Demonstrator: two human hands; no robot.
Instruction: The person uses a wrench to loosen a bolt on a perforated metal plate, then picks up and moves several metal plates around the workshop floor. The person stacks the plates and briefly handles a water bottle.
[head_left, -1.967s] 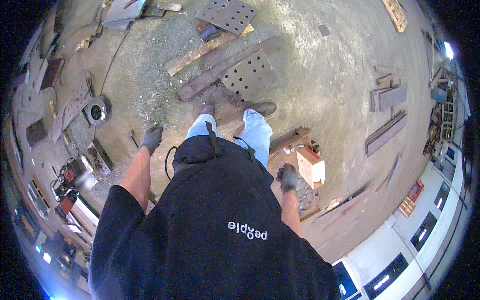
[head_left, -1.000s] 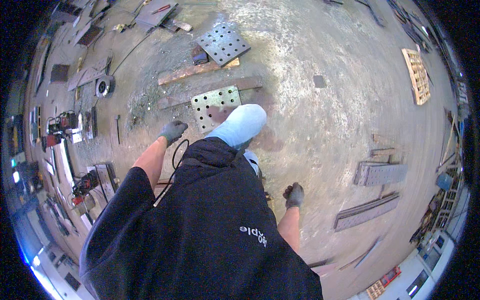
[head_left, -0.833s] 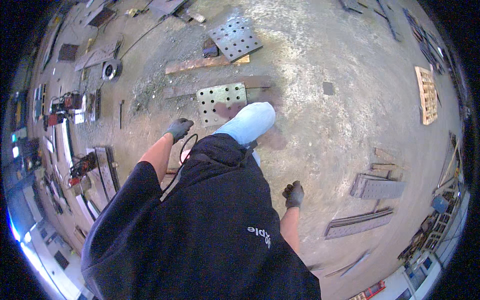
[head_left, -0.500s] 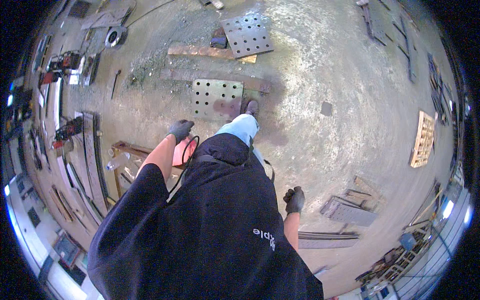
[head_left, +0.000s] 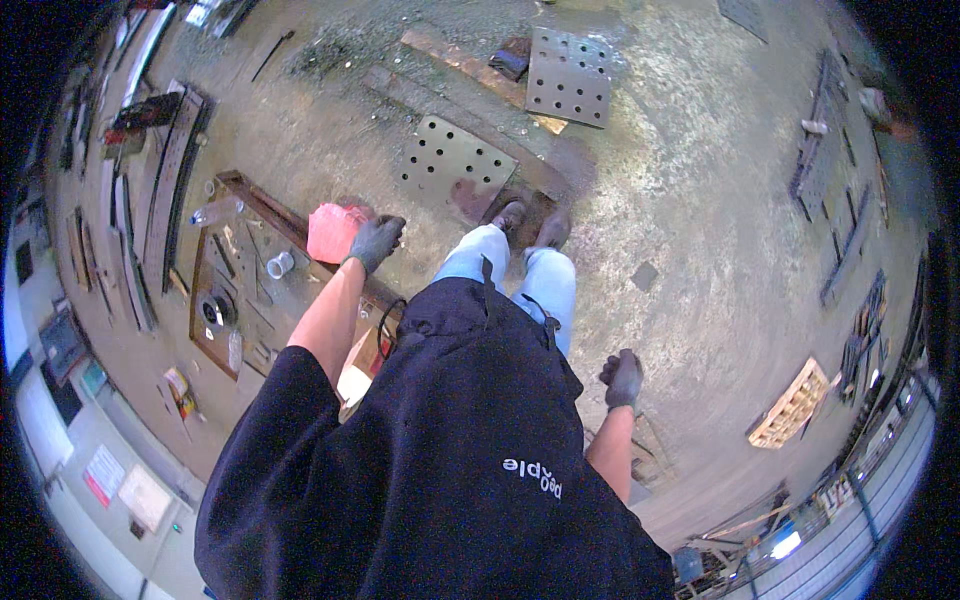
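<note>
My left hand (head_left: 378, 243), in a dark grey glove, hangs to the left of my legs with its fingers curled in. Nothing shows in it. Close beside it, on the left, is a pinkish-red object (head_left: 333, 234); whether the glove touches it I cannot tell. My right hand (head_left: 623, 380), gloved alike, hangs out to the right over the floor with fingers closed and no object visible in it. Ahead of my feet lies a steel plate with several holes (head_left: 455, 158). A second perforated plate (head_left: 570, 78) rests farther off, on a wooden board (head_left: 465, 65).
On my left is a rust-brown framed tray (head_left: 265, 208) holding a white cup (head_left: 280, 264) and a dark round disc (head_left: 217, 307). A clear bottle (head_left: 218, 210) lies at its edge. Long steel bars (head_left: 172, 185) lie beyond. A wooden pallet (head_left: 790, 403) lies at right.
My view has turned leftward, and the floor objects have swung clockwise. Both my feet now show near the closer plate. The pinkish-red object now appears left of my left hand instead of below it.
</note>
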